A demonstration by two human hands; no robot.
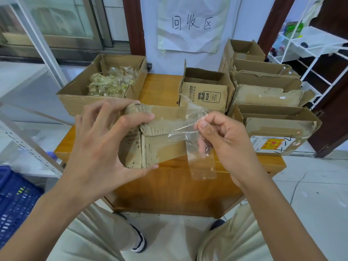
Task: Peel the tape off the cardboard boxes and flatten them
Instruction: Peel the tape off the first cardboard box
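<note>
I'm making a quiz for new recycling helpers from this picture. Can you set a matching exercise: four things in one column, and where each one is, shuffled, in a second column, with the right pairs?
Things:
1. clear tape strip
2. worn cardboard box
3. wad of peeled tape
4. box with a red and yellow label

Places:
A. lying in the open box at the far left of the table
B. gripped by the left hand
C. pinched by the right hand
D. standing at the table's right edge

Pairs: 1-C, 2-B, 3-A, 4-D

Wooden table (169, 187); white tiled floor (310, 194)
</note>
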